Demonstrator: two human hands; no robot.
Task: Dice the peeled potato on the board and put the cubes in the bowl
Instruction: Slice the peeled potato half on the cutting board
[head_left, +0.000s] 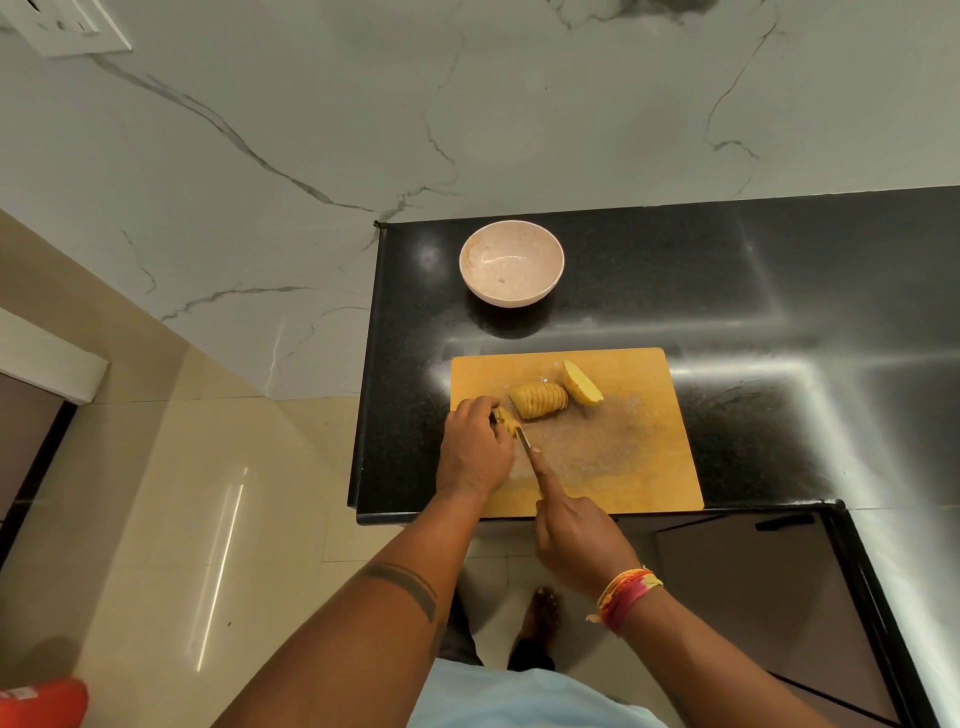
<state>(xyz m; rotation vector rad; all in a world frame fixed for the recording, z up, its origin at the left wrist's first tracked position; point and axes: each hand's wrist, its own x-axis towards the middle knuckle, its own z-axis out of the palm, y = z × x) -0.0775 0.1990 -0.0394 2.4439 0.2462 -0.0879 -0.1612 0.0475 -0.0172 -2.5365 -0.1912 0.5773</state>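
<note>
**Potato partly sliced, bowl holding nothing**

Black speckled stone forms the bench (727, 312), set against a pale marble-veined wall, with cream floor tiles below on the left. On it lies a wooden cutting board (623, 467), its near edge level with the front of the bench.

The left hand (475, 449) rests on the board's left part, its fingers curled over a small group of potato slices (506, 420) and holding them down. The right hand (574, 538) has its grip closed round the handle of a knife (524, 439), index finger stretched along the spine; the blade meets the slices just beside the left fingertips.

Behind them sits a sliced potato half (537, 400) (its cuts stand side by side like a fan), and touching its right end leans 1 uncut half (582, 384), flat face up.

A pale speckled bowl (511, 262) stands on the bench beyond the board, well apart from it. A bright thread band (626, 595) circles the right wrist.
</note>
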